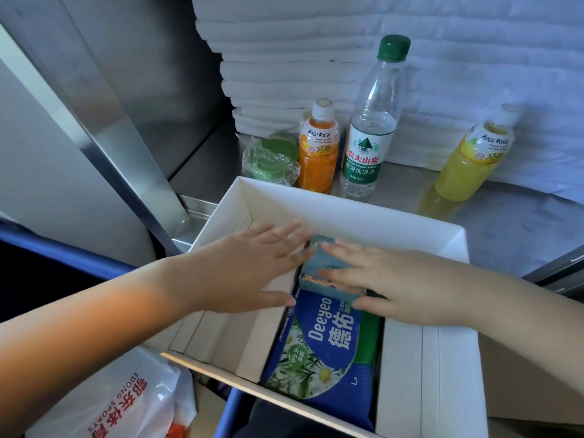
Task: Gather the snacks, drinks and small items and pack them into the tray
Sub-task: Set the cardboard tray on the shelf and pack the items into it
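Teal box (pixel 328 286) on blue Deeyeo pack (pixel 328 346) in tray (pixel 347 205); left hand (pixel 252 267), right hand (pixel 395 279) flat against it.

Three bottles stand at the top middle: one orange juice bottle (pixel 318 147), one water bottle (pixel 369 121) and one yellow juice bottle (pixel 471 156). Left of them is one wrapped bunch of green round things (pixel 271 161). One white tray (pixel 347 211) holds one blue pack (pixel 325 352) and one small teal box (pixel 319 279). Two hands reach in, a left hand (pixel 252 267) and a right hand (pixel 388 279). One plastic bag (pixel 126 396) is at the bottom left.
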`<action>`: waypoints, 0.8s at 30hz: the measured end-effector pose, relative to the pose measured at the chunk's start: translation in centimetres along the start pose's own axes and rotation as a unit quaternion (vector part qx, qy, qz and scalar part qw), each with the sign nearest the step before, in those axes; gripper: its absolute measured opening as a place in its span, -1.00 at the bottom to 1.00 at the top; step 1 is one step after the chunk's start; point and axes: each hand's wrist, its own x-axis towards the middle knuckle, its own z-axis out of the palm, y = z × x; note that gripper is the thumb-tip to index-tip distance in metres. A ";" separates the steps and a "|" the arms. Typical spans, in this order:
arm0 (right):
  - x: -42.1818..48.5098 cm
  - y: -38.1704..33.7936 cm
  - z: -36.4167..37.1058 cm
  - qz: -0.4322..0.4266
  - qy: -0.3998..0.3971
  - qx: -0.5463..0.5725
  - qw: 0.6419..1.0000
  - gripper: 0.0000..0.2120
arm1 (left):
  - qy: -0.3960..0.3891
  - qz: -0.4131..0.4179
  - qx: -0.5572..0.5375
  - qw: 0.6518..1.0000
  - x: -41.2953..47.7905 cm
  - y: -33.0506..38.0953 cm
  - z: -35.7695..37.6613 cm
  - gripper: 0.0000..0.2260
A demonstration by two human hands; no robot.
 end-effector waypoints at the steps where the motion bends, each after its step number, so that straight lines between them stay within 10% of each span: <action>1: -0.2 -0.1 -0.4 -0.008 0.063 -0.011 0.998 -0.51 | 0.052 -0.016 0.031 0.998 -0.4 -0.5 -0.4 -0.33; 7: 0.3 1.2 -2.5 0.046 0.306 -0.136 0.941 -0.54 | 0.133 -0.139 0.052 0.980 -0.7 -2.8 -1.5 -0.32; 15: 2.1 3.5 -1.6 0.058 0.217 -0.059 0.973 -0.01 | 0.160 -0.151 -0.030 0.975 0.1 -3.3 -0.1 -0.31; 24: 2.0 3.6 -0.9 0.066 0.229 -0.051 0.970 0.06 | 0.187 -0.160 -0.111 0.963 0.5 -3.5 -0.5 -0.42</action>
